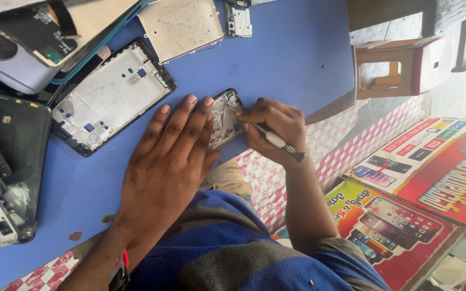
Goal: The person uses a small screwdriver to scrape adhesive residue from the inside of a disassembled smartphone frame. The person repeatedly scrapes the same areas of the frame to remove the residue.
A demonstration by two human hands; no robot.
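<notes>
My left hand (164,161) lies flat, fingers spread, pressing an opened phone (224,119) against the blue table (287,59). Most of the phone is hidden under that hand; only its far end with bare circuitry shows. My right hand (272,127) grips a small screwdriver (279,143) with a white and black handle. Its tip points into the phone's exposed end, just beside my left fingertips.
A stripped phone frame (111,97) lies left of my hands, with more phone bodies and back covers (6,161) piled at the left edge. A metal plate (182,24) rests at the far side. A small stool (400,64) and colourful printed posters (422,183) sit right, below the table.
</notes>
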